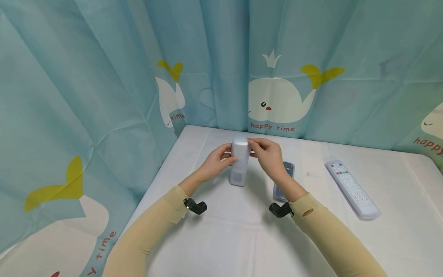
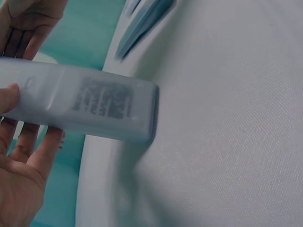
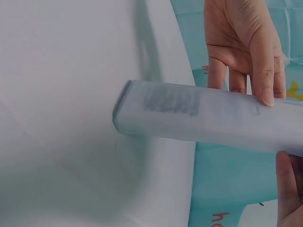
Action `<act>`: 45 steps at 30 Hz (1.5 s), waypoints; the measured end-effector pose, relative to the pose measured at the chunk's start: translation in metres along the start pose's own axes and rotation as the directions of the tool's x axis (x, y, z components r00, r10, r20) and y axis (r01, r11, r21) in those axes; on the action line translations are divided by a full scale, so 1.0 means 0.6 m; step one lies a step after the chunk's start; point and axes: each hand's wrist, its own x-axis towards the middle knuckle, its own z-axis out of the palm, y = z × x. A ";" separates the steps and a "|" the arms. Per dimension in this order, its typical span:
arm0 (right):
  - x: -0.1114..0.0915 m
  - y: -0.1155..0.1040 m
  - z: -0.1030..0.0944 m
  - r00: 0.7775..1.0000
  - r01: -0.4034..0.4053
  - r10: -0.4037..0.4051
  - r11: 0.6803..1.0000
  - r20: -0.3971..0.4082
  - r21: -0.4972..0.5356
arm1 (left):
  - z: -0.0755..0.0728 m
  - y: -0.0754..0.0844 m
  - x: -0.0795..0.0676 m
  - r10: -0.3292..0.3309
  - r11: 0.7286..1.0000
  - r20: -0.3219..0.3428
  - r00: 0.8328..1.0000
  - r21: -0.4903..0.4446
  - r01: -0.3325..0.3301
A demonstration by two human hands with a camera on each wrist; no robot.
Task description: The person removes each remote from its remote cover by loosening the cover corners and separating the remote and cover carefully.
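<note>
A remote control (image 1: 239, 163) in a pale, translucent cover stands upright above the table, its back with a printed label facing me. My left hand (image 1: 217, 162) grips its left side, thumb on the back face and fingers behind, as the right wrist view also shows. At the upper right corner, my right hand (image 1: 268, 154) pinches the edge near the top. The label on the remote (image 2: 106, 98) is blurred in the left wrist view. The remote's front with its buttons is hidden, and its top end lies outside both wrist views.
A dark-faced remote (image 1: 289, 169) lies on the white table (image 1: 228, 238), partly covered by my right forearm. Farther right is a white remote (image 1: 353, 188) with buttons up. Blue curtains (image 1: 221, 57) with whale prints hang along the back and left table edges.
</note>
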 end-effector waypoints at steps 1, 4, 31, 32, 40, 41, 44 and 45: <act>0.001 0.000 0.000 1.000 -0.005 0.005 1.000 0.002 0.007 | 0.000 0.000 -0.001 0.000 1.000 -0.001 1.000 0.003 0.000; 0.004 0.000 -0.001 0.999 -0.032 0.032 0.999 0.010 0.014 | 0.001 0.001 -0.002 -0.002 1.000 -0.002 1.000 0.004 0.002; 0.022 0.027 0.006 0.966 -0.256 0.250 0.957 0.063 0.135 | -0.001 0.000 -0.005 -0.010 1.000 0.004 1.000 0.009 0.010; 0.022 0.029 0.007 0.966 -0.256 0.249 0.956 0.063 0.141 | -0.001 0.000 -0.005 -0.010 1.000 0.003 1.000 0.007 0.010; 0.024 0.040 0.013 0.967 -0.249 0.242 0.962 0.074 0.111 | -0.002 0.001 -0.003 -0.012 0.999 0.018 1.000 -0.031 0.012; 0.024 0.041 0.015 0.968 -0.246 0.239 0.963 0.074 0.107 | -0.003 0.000 -0.003 -0.012 0.999 0.021 1.000 -0.036 0.013; 0.025 0.045 0.018 0.972 -0.230 0.222 0.968 0.078 0.100 | -0.006 0.001 -0.003 -0.006 0.999 0.033 0.999 -0.052 0.008; 0.027 0.047 0.019 0.973 -0.225 0.217 0.970 0.080 0.097 | -0.007 0.001 -0.002 -0.002 0.998 0.038 0.999 -0.056 0.004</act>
